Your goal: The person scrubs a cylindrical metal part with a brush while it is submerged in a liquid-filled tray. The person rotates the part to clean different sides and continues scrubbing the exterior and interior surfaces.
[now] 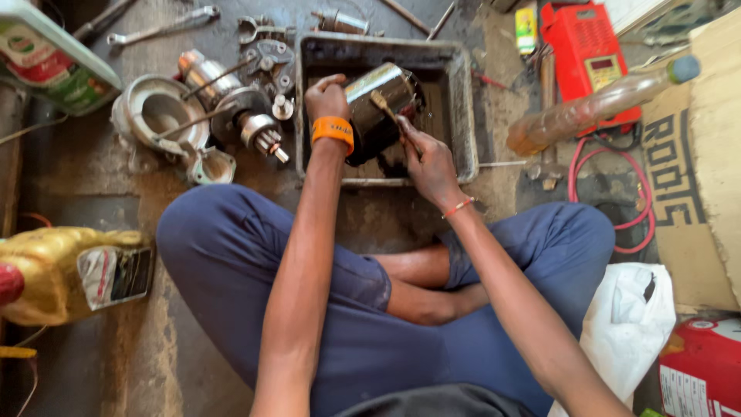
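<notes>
Cleaning step well in hand, by the look of it. Upper middle of the frame: a dirty metal tray (461,116) on the workshop floor, and over it a shiny cylindrical motor housing (380,100), tilted, open end toward the right. Left hand (327,99), orange wristband just below it, curled over the housing's left end, fingers closed round the rim and holding it up off the tray bottom. Right hand (426,158) pinched shut on a small brush (384,106), bristle end laid against the housing's side near the top. Dark liquid or grime in the tray below; hard to tell which.

Upper left of the frame: loose parts in a cluster, namely a round end cover (158,112), a geared armature shaft (258,131), a spanner (164,29). Upper right: a red tester box (587,54) and a plastic bottle (602,104) lying on its side. Lower left edge: a yellow oil jug (62,270).

Judging the next move: steady grip from the left hand, a turn of the housing to bring an unbrushed face up, short strokes kept over the tray so drips land inside.
</notes>
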